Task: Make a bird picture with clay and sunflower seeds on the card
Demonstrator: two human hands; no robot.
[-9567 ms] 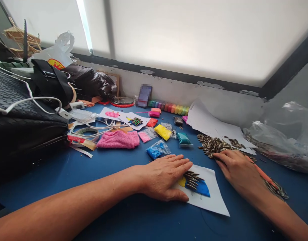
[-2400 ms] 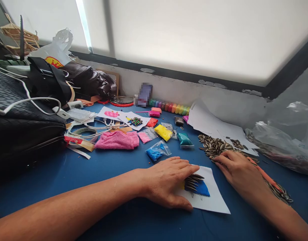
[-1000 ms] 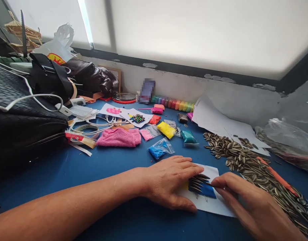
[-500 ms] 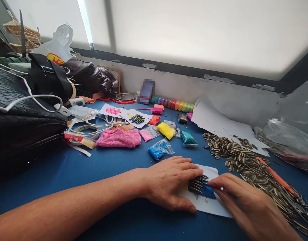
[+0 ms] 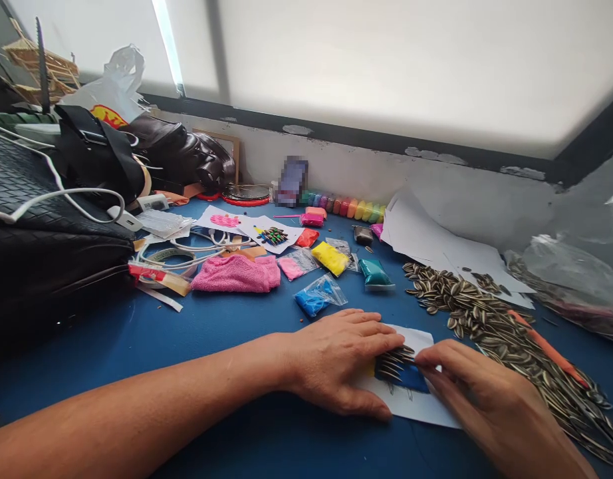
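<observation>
My left hand (image 5: 339,362) lies flat with fingers stretched over the left part of a white paper sheet (image 5: 421,407). On the sheet is a flat blue clay patch (image 5: 413,379), with a bit of yellow showing beside my palm. Several striped sunflower seeds (image 5: 390,367) are set slantwise in rows on the blue, partly under my left fingers. Small pencil-like lines run below the patch. My right hand (image 5: 479,386) pinches a sunflower seed at the right side of the rows; its fingertips cover most of it.
A heap of sunflower seeds (image 5: 486,326) spreads on the right, with an orange strip (image 5: 550,349) across it. Bags of blue clay (image 5: 314,299), yellow clay (image 5: 330,258) and teal clay (image 5: 375,273) lie ahead. A pink cloth (image 5: 237,274) and black bag (image 5: 52,266) are left.
My right fingertips have shifted very slightly at the right edge of the seed rows. My left hand stays on the paper.
</observation>
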